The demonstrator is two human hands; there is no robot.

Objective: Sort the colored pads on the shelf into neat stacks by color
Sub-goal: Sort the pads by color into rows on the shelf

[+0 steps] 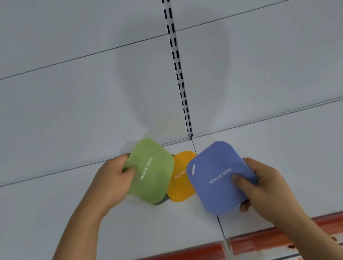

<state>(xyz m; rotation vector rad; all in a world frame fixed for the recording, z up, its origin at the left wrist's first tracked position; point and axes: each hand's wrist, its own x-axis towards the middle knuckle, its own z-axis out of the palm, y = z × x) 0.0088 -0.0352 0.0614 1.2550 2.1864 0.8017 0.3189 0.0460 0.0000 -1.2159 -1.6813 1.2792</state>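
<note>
Head view, the only one here: two pads are being held up at once over the white shelf (46, 230). The green pad (151, 170) is being pinched at its left edge by the left hand (112, 181), thumb on top and fingers curled behind, just left of the frame's center. The blue pad (218, 177) is being gripped at its lower right corner by the right hand (259, 185), thumb pressed on the face, right of center. An orange pad (180, 177) is lying flat on the shelf between them, partly covered by both, and something dark is peeking out under the green pad's lower edge, too hidden to identify.

Judging by this, the colors are being split apart and no stacks are built yet. To do it well, each pad should probably be set down flat in its own spot, well apart from the orange one, edges squared up. These look thin and floppy, so a drooping corner could get folded under if they're dropped carelessly.
</note>
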